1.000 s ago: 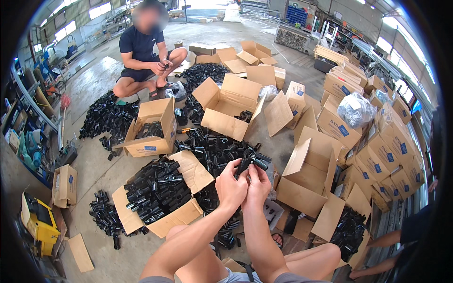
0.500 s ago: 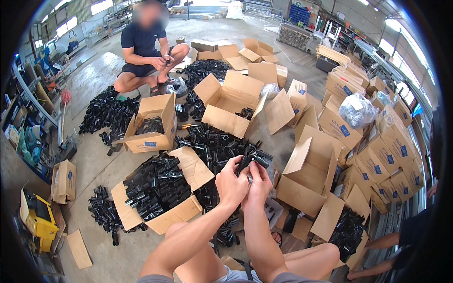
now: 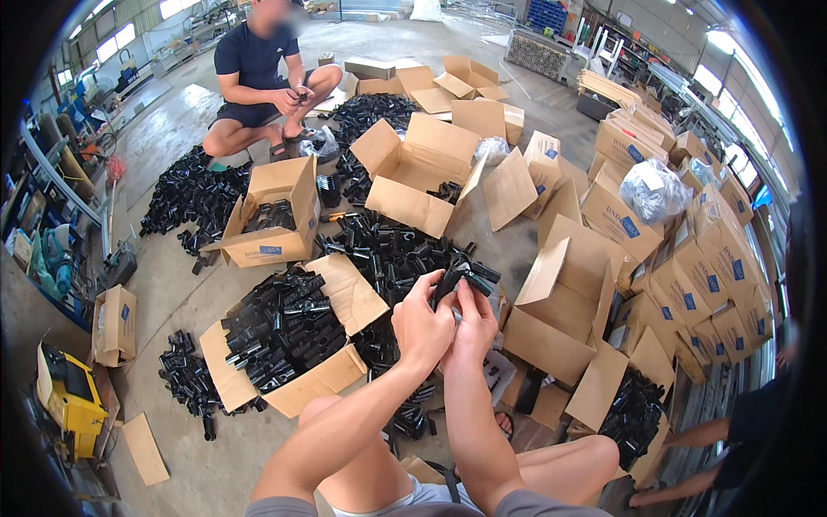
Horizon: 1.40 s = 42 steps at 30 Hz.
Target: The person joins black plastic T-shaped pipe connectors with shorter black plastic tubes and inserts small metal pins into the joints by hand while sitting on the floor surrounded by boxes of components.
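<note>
Above the knees, black fitting (image 3: 463,277) pinched between left hand (image 3: 422,326), right hand (image 3: 472,327)

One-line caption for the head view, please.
Seated person's left hand and right hand grip a black plastic fitting above a cardboard box full of black fittings.

Landmark: open carton (image 3: 284,345) full of fittings, left of both hands (image 3: 444,323). Behind it, a second open carton (image 3: 271,211); beyond that, a crouching person (image 3: 258,82). Right of it, loose fittings (image 3: 388,250) on the floor, then stacked boxes (image 3: 689,258). Left of it, a small box (image 3: 115,323).
</note>
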Each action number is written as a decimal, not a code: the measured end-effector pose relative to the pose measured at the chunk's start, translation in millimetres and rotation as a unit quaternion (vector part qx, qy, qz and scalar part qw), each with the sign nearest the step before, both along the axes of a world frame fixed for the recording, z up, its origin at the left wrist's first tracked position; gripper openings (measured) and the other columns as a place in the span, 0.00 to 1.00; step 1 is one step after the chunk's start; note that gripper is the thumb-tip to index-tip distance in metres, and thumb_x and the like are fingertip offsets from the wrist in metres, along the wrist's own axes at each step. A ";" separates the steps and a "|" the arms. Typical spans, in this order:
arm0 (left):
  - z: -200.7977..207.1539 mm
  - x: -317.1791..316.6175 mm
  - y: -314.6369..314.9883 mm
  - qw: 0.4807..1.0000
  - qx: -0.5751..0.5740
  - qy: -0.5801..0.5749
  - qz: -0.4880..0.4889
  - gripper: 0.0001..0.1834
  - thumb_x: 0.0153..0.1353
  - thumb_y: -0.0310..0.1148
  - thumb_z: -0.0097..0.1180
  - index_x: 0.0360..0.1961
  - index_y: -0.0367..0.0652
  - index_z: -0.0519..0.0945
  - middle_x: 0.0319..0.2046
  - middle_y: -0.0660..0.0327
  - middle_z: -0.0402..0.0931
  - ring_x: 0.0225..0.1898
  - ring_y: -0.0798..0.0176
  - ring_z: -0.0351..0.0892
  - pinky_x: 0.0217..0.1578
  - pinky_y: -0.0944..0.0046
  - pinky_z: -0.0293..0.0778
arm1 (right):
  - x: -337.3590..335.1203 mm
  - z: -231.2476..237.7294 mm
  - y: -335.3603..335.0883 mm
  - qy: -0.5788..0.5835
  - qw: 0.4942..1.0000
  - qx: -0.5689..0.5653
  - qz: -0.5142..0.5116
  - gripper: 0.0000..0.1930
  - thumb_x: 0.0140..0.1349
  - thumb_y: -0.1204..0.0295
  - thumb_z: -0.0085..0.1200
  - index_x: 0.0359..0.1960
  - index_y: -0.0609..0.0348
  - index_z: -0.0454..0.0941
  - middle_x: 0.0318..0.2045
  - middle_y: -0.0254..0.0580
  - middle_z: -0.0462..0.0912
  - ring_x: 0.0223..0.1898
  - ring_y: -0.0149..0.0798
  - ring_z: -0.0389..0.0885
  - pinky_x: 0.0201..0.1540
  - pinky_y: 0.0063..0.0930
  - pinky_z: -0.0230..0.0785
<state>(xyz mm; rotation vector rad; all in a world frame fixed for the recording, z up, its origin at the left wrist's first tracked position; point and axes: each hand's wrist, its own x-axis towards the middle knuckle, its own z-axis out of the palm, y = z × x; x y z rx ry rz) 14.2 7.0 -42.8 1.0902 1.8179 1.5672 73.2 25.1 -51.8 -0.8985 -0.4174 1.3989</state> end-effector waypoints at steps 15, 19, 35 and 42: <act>2.5 1.3 -0.9 1.000 0.003 0.002 -0.021 0.19 0.61 0.24 0.62 0.55 0.35 0.81 0.40 0.48 0.87 0.41 0.62 0.88 0.41 0.64 0.79 | 4.2 -16.7 2.7 -0.015 1.000 0.014 -0.008 0.10 0.68 0.75 0.62 0.47 0.65 0.84 0.39 0.34 0.86 0.33 0.22 0.76 0.33 0.17 0.67; 2.5 2.1 -1.1 1.000 -0.003 -0.015 -0.025 0.19 0.61 0.24 0.62 0.55 0.36 0.81 0.40 0.48 0.87 0.40 0.62 0.88 0.41 0.64 0.79 | 6.4 -17.9 3.1 -0.013 1.000 0.017 -0.003 0.09 0.67 0.74 0.63 0.47 0.64 0.85 0.39 0.35 0.87 0.33 0.20 0.76 0.35 0.17 0.66; 4.9 4.4 -2.7 0.999 0.026 0.010 -0.032 0.19 0.61 0.23 0.62 0.55 0.37 0.82 0.39 0.49 0.88 0.39 0.63 0.88 0.39 0.64 0.79 | 9.3 -25.0 5.6 -0.012 0.999 0.031 -0.007 0.09 0.69 0.73 0.62 0.46 0.64 0.85 0.40 0.36 0.87 0.37 0.25 0.81 0.41 0.20 0.73; 4.9 5.3 -2.6 0.999 0.024 0.018 -0.030 0.19 0.61 0.23 0.62 0.55 0.37 0.82 0.39 0.49 0.88 0.38 0.63 0.88 0.39 0.63 0.79 | 7.8 -12.0 0.8 0.025 1.000 0.011 -0.005 0.09 0.69 0.72 0.62 0.46 0.63 0.84 0.39 0.34 0.86 0.33 0.25 0.80 0.37 0.18 0.72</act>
